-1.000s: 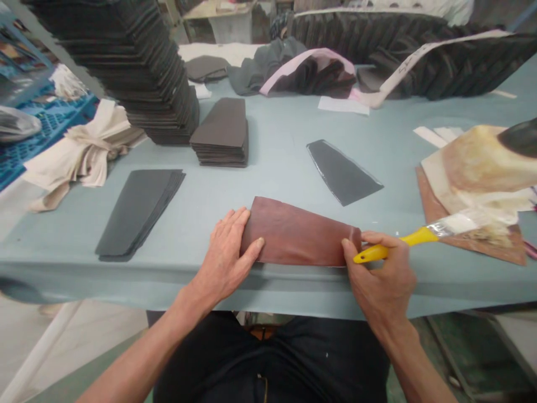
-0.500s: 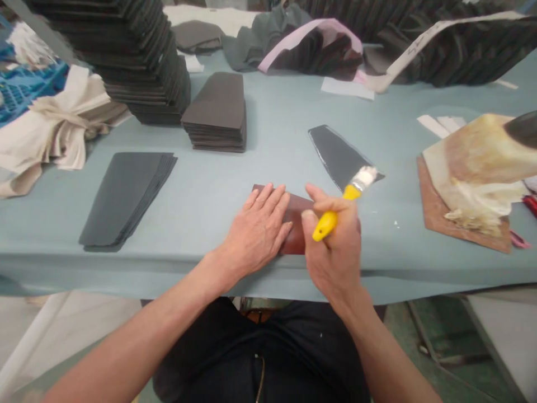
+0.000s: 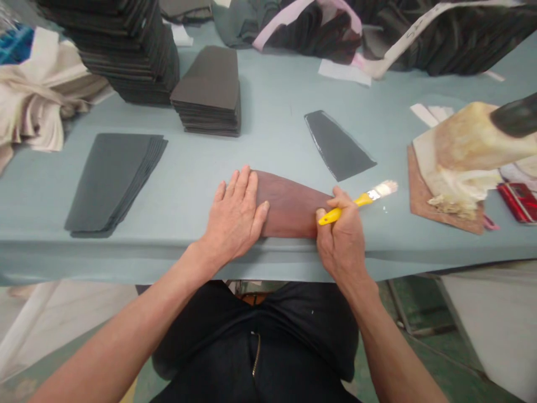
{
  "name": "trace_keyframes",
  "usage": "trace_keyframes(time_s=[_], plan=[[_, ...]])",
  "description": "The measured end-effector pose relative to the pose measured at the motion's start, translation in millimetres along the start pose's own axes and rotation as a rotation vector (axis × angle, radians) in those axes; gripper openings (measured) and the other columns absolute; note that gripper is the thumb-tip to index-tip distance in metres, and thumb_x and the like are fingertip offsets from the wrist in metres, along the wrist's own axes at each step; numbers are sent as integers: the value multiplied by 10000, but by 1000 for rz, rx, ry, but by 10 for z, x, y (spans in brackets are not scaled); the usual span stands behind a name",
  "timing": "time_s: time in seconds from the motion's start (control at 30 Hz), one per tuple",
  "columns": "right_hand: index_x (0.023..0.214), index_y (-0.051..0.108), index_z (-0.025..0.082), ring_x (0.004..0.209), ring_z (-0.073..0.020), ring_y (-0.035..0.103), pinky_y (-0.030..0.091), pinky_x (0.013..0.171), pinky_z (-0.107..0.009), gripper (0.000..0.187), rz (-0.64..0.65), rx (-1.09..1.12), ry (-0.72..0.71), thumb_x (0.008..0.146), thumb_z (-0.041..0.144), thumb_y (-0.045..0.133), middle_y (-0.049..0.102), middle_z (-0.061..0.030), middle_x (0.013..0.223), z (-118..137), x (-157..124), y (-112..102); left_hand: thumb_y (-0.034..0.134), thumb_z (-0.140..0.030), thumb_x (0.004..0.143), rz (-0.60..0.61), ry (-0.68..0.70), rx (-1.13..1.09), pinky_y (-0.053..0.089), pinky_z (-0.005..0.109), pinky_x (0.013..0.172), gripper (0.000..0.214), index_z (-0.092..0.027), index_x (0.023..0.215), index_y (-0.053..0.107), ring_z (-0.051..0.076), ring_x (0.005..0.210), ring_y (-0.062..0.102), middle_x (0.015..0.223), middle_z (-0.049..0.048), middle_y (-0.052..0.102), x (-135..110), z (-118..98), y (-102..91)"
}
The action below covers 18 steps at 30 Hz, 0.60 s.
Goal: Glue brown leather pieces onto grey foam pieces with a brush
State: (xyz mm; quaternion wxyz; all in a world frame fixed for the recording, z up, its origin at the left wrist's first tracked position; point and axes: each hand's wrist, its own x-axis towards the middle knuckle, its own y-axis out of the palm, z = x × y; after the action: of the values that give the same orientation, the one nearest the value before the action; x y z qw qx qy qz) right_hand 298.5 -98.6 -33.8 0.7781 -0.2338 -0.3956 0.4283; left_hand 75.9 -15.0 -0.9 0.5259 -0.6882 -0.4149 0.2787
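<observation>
A reddish-brown leather piece (image 3: 289, 206) lies flat near the table's front edge. My left hand (image 3: 235, 217) rests flat on its left end, fingers stretched out. My right hand (image 3: 342, 235) is closed round the yellow handle of a paintbrush (image 3: 359, 200) and presses on the piece's right end. The brush's white bristles point right, just above the table. A single dark grey cut piece (image 3: 337, 145) lies beyond the brush.
A fanned pile of dark grey pieces (image 3: 112, 179) lies left. A short stack (image 3: 208, 89) and a tall stack (image 3: 121, 45) stand behind. Cream cloth (image 3: 37, 101) sits far left. A glue-stained board with a container (image 3: 461, 162) is at right. Dark bundles (image 3: 440, 33) line the back.
My right hand swung the brush from pointing up to pointing right and slid to the piece's right end. My left hand stayed flat on the left end. The view tilted down.
</observation>
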Motion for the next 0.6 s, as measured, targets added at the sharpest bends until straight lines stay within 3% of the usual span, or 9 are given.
trace_keyframes(time_s=[0.13,0.23,0.37,0.6], plan=[[1162,531,223,1274,-336,703,526,1086,-561,352,-99,40,198,982,519,593,690,-206,1432,-165,-58,-191,325,-445,1125,-104,25,-228,321,602,1347,696,-37,1690,316,369,1649,387,1749,257,401,-101,254,106],[1082,530,244,1044,-277,750,553,1018,-479,374,-233,52,244,901,520,706,774,-110,1185,-147,-57,-266,380,-479,1123,-221,-4,-305,351,560,1342,617,-118,1615,467,338,1616,449,1683,204,527,-168,361,136],[1053,571,243,960,-261,758,564,942,-422,387,-317,80,203,861,512,772,772,-68,1059,-104,-48,-217,456,-466,1100,-232,-72,-279,362,625,1326,473,-184,1421,657,363,1587,484,1572,129,660,-268,332,101],[1016,608,238,1010,-291,752,556,965,-454,310,-363,-42,28,953,521,718,773,-91,1058,-203,-35,-117,489,-432,1090,-238,-144,-329,367,622,1326,482,-162,1462,636,357,1602,467,1595,147,639,-397,194,79]])
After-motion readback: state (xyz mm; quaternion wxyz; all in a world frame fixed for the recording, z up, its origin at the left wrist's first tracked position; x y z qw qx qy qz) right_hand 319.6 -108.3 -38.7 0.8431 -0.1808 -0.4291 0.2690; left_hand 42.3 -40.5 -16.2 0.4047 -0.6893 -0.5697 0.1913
